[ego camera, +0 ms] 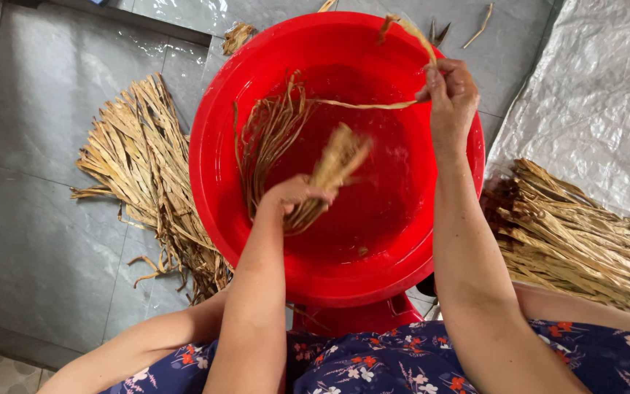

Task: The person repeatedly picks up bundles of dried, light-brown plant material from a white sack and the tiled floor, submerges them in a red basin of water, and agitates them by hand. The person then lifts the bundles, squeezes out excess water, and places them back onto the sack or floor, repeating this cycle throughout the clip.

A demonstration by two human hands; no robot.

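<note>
the bundle of dried strips (329,171) sits over the red basin (216,182), clenched in the left hand (293,193) so it stays together. the right hand (450,95) pinches one strip (370,105), drawing it sideways clear of the bundle. heaps of strips (147,175) lie either side on the grey floor (38,219).

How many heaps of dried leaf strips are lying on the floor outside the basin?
2: one heap left of the red basin, one heap right of it; arms may hide more.
</note>
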